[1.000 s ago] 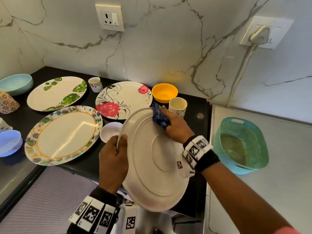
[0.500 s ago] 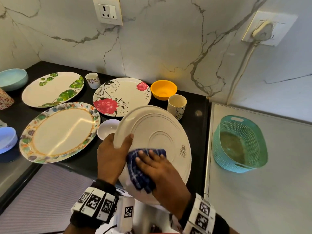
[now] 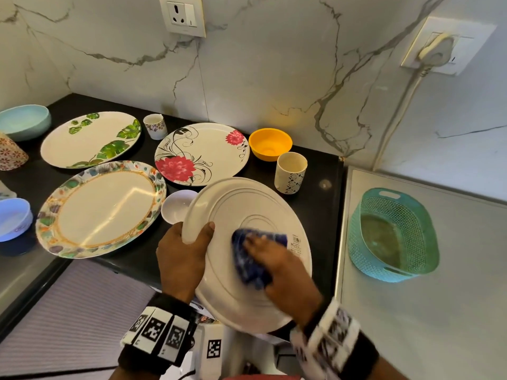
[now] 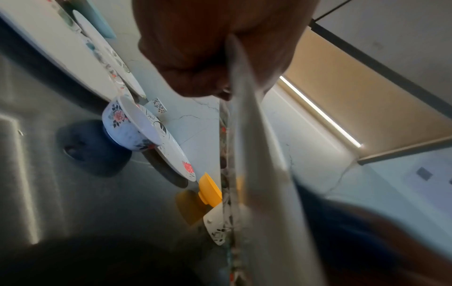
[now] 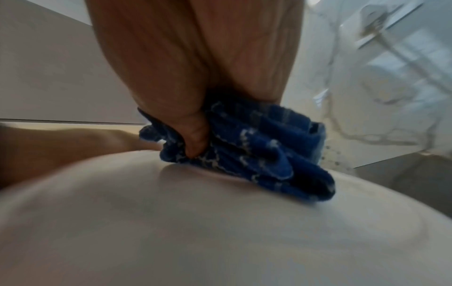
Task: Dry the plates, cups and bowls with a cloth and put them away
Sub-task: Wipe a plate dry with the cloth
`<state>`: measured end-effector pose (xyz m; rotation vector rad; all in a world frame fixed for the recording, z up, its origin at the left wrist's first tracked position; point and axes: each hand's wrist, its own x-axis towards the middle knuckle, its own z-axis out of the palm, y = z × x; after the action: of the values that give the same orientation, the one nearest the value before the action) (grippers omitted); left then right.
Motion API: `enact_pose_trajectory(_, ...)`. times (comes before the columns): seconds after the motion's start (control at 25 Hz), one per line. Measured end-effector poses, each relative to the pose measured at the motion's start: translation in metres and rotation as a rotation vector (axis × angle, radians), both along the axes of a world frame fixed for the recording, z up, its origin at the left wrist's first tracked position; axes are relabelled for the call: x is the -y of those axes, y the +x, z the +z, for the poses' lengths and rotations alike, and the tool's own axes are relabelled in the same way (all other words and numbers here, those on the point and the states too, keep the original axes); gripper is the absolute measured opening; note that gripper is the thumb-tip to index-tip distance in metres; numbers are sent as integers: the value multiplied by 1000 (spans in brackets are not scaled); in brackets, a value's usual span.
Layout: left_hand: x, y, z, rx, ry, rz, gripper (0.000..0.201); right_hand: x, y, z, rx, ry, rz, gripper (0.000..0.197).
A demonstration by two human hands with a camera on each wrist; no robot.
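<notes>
A white plate [image 3: 255,212] is held tilted above the counter's front edge, its underside facing me. My left hand [image 3: 183,250] grips its left rim, thumb over the edge; the left wrist view shows that rim [image 4: 247,120] edge-on under the hand [image 4: 208,58]. My right hand [image 3: 277,264] presses a bunched blue patterned cloth [image 3: 252,259] against the middle of the plate's underside. In the right wrist view the fingers [image 5: 193,135] curl into the cloth [image 5: 247,151] on the white plate [image 5: 171,222].
On the black counter [image 3: 318,204] lie a leaf plate [image 3: 90,138], a red-flower plate [image 3: 203,152], a bordered plate [image 3: 101,207], a small white bowl [image 3: 178,205], an orange bowl [image 3: 270,144], cups [image 3: 290,172] [image 3: 155,126] and blue bowls [image 3: 24,122]. A teal basket [image 3: 392,234] sits right.
The right hand swept the cloth from the plate's top rim down to its lower left, then across to the middle. The plate tilted flatter, with the left hand keeping its hold.
</notes>
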<state>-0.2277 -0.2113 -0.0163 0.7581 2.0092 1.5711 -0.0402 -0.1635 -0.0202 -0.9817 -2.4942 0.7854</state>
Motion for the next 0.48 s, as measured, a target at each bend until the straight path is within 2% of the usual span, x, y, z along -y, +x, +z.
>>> enact_pose_trajectory(0.08,-4,-2,0,-15,-8,-5,28,39,4,-7,84,156,130,59)
enact_pose_trajectory(0.16,-6,-3,2,-36,-23,-46,29,46,2,-10,132,172,134,61)
enact_pose_trajectory(0.24,-5,-5,3,-37,-20,-74,28,16,-5,-14,122,124,22,59)
enact_pose_trajectory(0.36,2,-3,2,-19,-14,-70,27,-64,-4,-12,144,-131,-164,62)
enact_pose_trajectory(0.44,7,0,1,-3,-1,-50,26,-98,0,-9,223,-241,-210,64)
enact_pose_trajectory(0.48,8,1,2,1,8,-46,27,-101,0,-10,233,-235,-212,64)
